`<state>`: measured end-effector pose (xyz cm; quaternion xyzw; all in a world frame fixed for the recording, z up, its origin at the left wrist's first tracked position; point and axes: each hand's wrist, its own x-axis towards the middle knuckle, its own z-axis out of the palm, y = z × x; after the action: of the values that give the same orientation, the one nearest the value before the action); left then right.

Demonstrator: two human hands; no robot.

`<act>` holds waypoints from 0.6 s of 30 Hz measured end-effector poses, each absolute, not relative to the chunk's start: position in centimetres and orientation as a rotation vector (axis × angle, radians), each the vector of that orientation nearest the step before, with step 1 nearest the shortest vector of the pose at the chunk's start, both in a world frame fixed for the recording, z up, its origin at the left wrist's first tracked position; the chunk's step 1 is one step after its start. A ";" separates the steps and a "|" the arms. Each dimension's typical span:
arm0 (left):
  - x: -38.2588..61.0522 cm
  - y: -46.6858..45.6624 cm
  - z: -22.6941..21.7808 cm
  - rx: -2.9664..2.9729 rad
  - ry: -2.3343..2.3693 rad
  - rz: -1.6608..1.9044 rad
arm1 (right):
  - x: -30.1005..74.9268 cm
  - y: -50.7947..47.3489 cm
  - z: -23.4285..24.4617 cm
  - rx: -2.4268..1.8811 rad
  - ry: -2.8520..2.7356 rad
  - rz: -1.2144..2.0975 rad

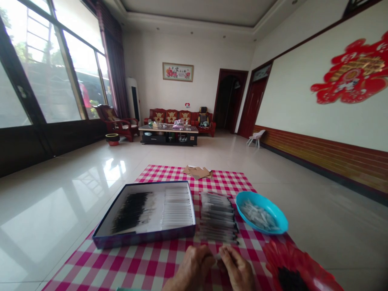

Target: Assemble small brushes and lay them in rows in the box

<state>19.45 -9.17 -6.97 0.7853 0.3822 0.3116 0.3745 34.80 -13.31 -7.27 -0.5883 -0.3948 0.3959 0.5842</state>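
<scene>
My left hand [194, 266] and my right hand [238, 270] sit close together at the near edge of the red-and-white checked cloth [121, 266]. Their fingertips meet on a small white piece [216, 256], mostly hidden by my fingers. Just beyond them lies a stack of thin pen-like items in clear sleeves [217, 218]. To its left stands an open blue-rimmed box [144, 237] holding rows of similar items with dark and pale ends. A blue bowl [262, 212] of small clear pieces sits to the right.
A red flower-shaped tray [294, 266] with dark contents lies at the near right. Cardboard scraps [197, 172] rest on the cloth's far edge. The cloth lies on a shiny tiled floor [60, 210]. A low table [168, 135] and red sofa [178, 117] stand far off.
</scene>
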 end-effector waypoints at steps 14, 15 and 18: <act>19.3 -8.5 -7.0 1.187 0.564 0.370 | 36.2 -14.3 -5.5 -1.311 -1.059 0.951; 19.5 -8.8 -6.7 1.305 0.604 0.437 | 36.1 -14.2 -5.6 -1.312 -1.013 0.954; 20.2 -9.6 -6.1 1.731 0.783 0.677 | 35.6 -13.8 -5.7 -1.307 -0.894 0.954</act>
<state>20.16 -9.60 -6.08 0.7261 0.3284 0.2840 0.5331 35.60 -13.83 -5.69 -0.5643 -0.3862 0.4118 0.6024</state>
